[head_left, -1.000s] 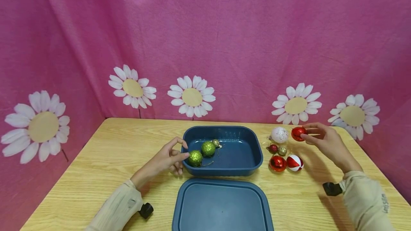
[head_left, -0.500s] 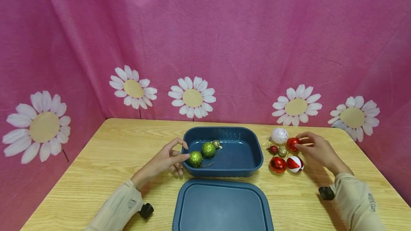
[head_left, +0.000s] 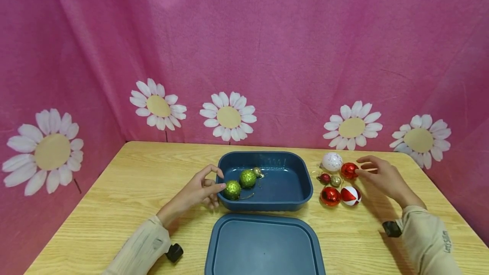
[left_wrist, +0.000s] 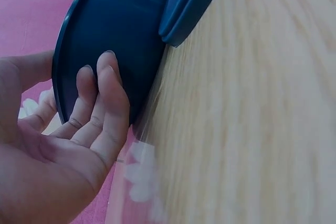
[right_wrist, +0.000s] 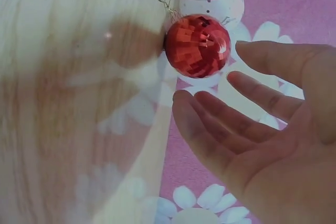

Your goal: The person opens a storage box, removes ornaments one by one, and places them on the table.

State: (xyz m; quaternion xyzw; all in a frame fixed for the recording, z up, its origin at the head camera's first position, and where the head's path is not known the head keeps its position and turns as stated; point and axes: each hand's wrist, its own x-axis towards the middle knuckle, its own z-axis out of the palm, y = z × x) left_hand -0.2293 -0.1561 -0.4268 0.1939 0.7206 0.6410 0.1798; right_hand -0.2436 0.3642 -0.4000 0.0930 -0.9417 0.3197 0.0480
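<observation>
My left hand (head_left: 200,186) holds the left end of the dark blue box (head_left: 282,205). Its thumb and index finger hook over the rim, while the other fingers (left_wrist: 113,98) lie against the outer wall. In the box sit two glittery green Christmas balls (head_left: 248,178) and a small gold ball (head_left: 257,172). My right hand (head_left: 383,177) is beside a shiny red Christmas ball (head_left: 349,170), fingers spread loosely. In the right wrist view a gap shows between the thumb and this faceted red ball (right_wrist: 198,46), which rests on the table.
Around the red ball lie a white speckled ball (head_left: 332,161), a small dark red ball (head_left: 324,178), a small gold ball (head_left: 335,180), another red ball (head_left: 330,196) and a red-and-white striped ball (head_left: 350,195). A blue lid (head_left: 265,245) lies before the box.
My right hand brought the red Christmas ball down and leftward among the other balls, then let go and drew slightly right. My left hand stayed on the box.
</observation>
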